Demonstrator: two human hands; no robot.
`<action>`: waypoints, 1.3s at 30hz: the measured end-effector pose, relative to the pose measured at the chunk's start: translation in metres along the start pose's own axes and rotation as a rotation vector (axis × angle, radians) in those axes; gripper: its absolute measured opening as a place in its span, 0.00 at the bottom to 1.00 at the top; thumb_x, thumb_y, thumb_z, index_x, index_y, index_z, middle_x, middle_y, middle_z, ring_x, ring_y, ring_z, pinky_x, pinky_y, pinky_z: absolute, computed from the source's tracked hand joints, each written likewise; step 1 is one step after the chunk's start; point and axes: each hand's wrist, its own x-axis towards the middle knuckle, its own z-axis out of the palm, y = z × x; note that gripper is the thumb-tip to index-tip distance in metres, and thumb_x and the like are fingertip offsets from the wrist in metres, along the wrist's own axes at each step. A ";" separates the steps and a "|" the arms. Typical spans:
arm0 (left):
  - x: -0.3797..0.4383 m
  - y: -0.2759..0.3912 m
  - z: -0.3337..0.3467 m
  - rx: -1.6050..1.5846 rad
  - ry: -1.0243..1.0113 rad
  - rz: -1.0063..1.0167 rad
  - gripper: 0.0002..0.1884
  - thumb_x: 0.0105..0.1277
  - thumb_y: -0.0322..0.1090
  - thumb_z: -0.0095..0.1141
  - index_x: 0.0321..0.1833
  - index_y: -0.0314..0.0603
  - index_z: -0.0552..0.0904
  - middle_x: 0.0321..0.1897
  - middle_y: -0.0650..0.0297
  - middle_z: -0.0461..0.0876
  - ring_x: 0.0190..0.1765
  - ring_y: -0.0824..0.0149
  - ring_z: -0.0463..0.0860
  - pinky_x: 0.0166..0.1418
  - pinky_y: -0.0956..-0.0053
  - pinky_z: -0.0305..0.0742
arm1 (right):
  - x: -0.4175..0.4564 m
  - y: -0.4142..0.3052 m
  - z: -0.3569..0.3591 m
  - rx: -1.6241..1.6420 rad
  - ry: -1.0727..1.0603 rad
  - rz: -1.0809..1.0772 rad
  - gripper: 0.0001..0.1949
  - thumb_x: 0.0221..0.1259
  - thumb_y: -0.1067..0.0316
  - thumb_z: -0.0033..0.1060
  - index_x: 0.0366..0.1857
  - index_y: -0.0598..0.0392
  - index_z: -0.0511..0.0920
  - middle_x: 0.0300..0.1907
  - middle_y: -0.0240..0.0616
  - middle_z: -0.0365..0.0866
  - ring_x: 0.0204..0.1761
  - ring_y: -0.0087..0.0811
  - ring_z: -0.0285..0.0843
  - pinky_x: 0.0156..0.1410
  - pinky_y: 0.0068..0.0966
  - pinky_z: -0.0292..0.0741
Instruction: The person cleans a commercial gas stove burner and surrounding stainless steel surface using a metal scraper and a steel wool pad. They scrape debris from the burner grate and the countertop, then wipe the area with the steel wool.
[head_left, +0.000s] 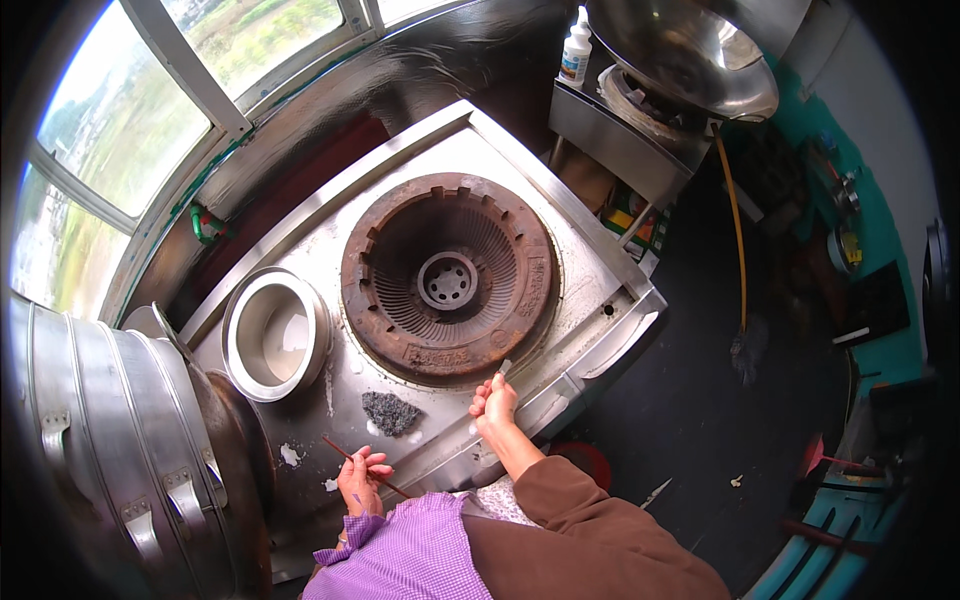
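A thin reddish-brown stick (337, 448), perhaps a chopstick, slants through the fingers of my left hand (361, 480) over the near side of a stainless-steel stove top (300, 442). Pinched in my right hand (496, 406) is a small flat pale piece (505, 367), too small to identify. Its tip is by the lower right rim of a rusty cast-iron burner ring (442, 361). Inside that ring, ribbed walls slope down to a round perforated burner head (448, 281). A dark steel-wool scourer (391, 413) lies between my hands, with white foamy patches (289, 454) nearby.
Left of the burner sits a round metal pot (322, 337). Stacked metal steamers (112, 420) crowd the left edge. Beyond the stove's right corner stand a white bottle (575, 54) and a large wok (697, 67) on another steel stove. A long-handled brush (731, 225) hangs down there.
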 end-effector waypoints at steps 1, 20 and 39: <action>0.000 0.002 0.002 -0.002 0.003 0.005 0.18 0.76 0.43 0.42 0.56 0.34 0.72 0.38 0.53 0.84 0.29 0.66 0.83 0.37 0.65 0.83 | 0.002 -0.002 -0.004 -0.029 -0.005 -0.007 0.15 0.73 0.50 0.42 0.33 0.48 0.66 0.21 0.30 0.67 0.14 0.24 0.58 0.17 0.23 0.55; -0.001 -0.001 0.008 -0.035 0.043 -0.012 0.17 0.76 0.42 0.42 0.55 0.35 0.72 0.38 0.55 0.84 0.30 0.66 0.83 0.36 0.66 0.82 | 0.010 -0.020 -0.008 -0.109 -0.023 -0.088 0.14 0.73 0.51 0.43 0.33 0.50 0.66 0.21 0.31 0.67 0.14 0.23 0.58 0.17 0.21 0.55; 0.016 -0.001 0.034 -0.011 -0.004 -0.030 0.18 0.76 0.43 0.43 0.55 0.34 0.72 0.38 0.55 0.84 0.29 0.66 0.83 0.35 0.67 0.82 | 0.038 -0.108 0.006 -0.248 -0.041 -0.102 0.17 0.73 0.50 0.44 0.32 0.53 0.68 0.21 0.30 0.67 0.15 0.21 0.58 0.18 0.21 0.55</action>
